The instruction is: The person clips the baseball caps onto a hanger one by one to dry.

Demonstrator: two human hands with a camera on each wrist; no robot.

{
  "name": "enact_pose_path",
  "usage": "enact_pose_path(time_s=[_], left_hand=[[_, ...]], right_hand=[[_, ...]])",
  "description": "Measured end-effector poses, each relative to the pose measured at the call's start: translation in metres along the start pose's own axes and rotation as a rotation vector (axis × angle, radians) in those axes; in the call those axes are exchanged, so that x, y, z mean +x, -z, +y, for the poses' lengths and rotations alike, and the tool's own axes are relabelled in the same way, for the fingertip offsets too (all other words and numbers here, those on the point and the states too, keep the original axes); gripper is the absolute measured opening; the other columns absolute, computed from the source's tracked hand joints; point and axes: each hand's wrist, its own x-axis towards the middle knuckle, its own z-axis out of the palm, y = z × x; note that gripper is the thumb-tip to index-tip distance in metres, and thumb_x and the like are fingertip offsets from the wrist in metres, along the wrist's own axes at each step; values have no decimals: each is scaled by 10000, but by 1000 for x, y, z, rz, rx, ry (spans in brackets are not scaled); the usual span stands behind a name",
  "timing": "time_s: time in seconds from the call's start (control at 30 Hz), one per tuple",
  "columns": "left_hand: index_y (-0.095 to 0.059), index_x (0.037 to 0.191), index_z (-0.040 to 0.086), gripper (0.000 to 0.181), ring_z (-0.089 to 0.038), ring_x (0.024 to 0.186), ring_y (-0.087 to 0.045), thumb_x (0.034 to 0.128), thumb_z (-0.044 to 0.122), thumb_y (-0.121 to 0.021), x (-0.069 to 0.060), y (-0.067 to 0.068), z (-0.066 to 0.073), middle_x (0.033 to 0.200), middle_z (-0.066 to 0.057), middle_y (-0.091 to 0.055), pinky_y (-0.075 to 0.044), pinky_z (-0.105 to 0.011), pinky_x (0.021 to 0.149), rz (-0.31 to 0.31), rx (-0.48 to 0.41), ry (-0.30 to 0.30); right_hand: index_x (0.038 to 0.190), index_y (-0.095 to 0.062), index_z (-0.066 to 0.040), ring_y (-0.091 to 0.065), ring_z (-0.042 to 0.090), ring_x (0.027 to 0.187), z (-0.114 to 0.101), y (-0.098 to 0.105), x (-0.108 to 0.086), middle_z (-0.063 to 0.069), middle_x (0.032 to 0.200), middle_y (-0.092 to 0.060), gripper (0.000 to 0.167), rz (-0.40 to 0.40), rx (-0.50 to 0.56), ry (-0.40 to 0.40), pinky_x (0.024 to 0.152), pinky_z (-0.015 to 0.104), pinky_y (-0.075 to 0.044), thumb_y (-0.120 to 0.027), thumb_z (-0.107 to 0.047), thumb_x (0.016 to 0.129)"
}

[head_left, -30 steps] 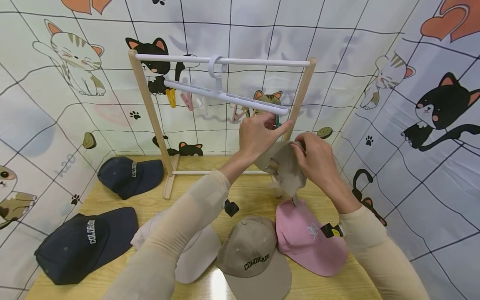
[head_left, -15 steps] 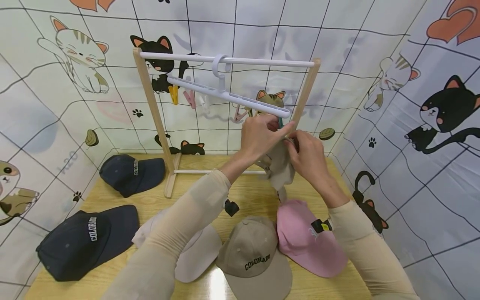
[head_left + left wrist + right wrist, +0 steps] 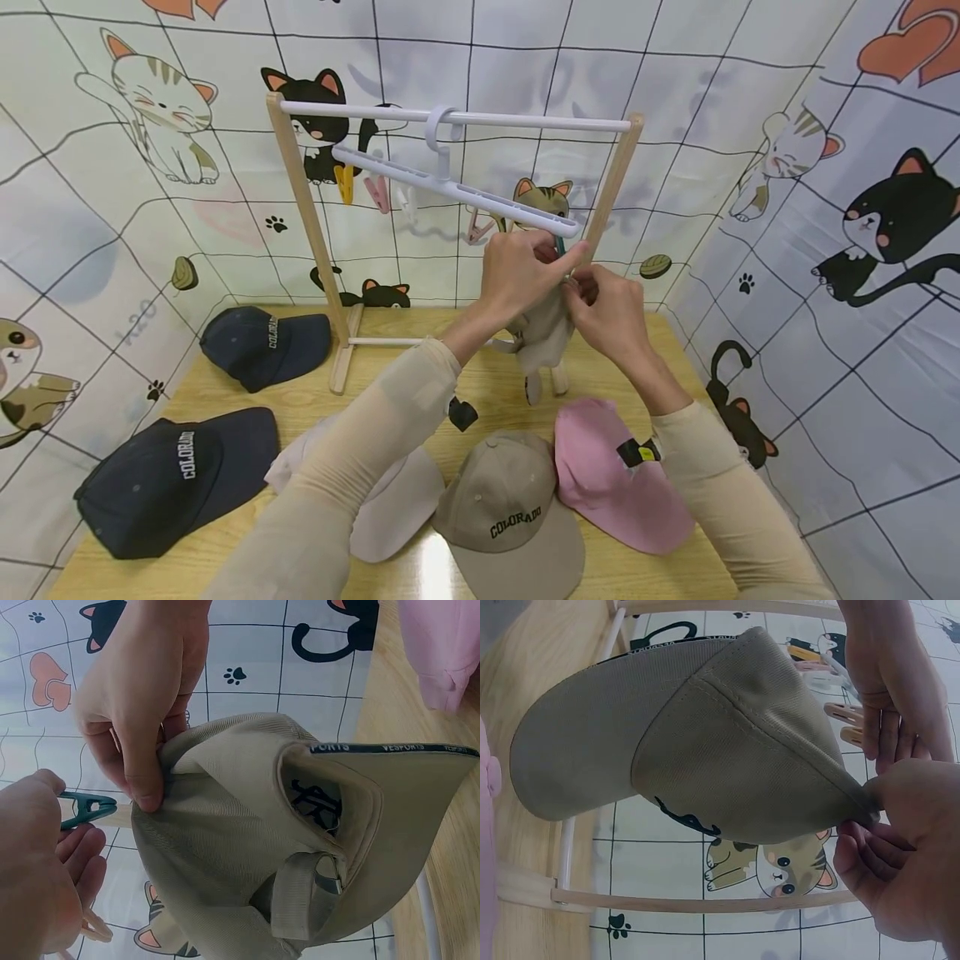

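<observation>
Head view — hands (image 3: 611, 310) closer together, khaki cap (image 3: 546, 337) shifted left

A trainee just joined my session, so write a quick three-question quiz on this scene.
1. True or false: the green clothespin is clipped onto the raised beige baseball cap.
2. Choose: the right hand pinches (A) the pink baseball cap, (B) the raised beige baseball cap, (C) the white hanger.
3. How many navy baseball caps lie on the table?
Key: 1 false, the left hand holds it apart from the cap; 2 B; 3 two.
</observation>
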Motion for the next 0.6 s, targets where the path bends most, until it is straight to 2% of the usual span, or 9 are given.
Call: enact_pose_path(time_s=[0.13,0.3,0.47,0.6], left_hand=[[-735,664,123,484,-162,632,-710,1019,442,-813,-1,1,0,709,-15,-808,-378,-181,564,0,10,-15],[-693,621,130,510,-134,559,-606,1022,423,-810,-1,1,-1,637,-10,-759,-295,-175,537,17,28,-43],[-630,587,143,541,-78,521,-453,1027,406,-803,-1,2,-2,568,-7,-684,-230,-177,529,29,49,-51],[-555,567,166,570,-64,522,-351,1031,395,-794,-2,1,-2,509,36,-535,-189,-187,534,33,72,-48]], right_hand=[[1082,-778,40,-772,334,721,-2,-1,-2,192,863,-811,175,26,20,-44,721,381,-547,-762,-130,1041],[1057,-755,23,-757,319,729,-4,-3,-2,182,863,-800,158,57,48,-73,698,201,-459,-758,-131,1023],[1040,-756,24,-756,323,729,-4,-7,-3,186,860,-803,163,86,70,-87,688,108,-409,-772,-134,1004],[1036,-780,19,-748,288,722,-3,-9,-5,183,864,-808,176,118,85,-110,681,66,-402,-779,-152,996]])
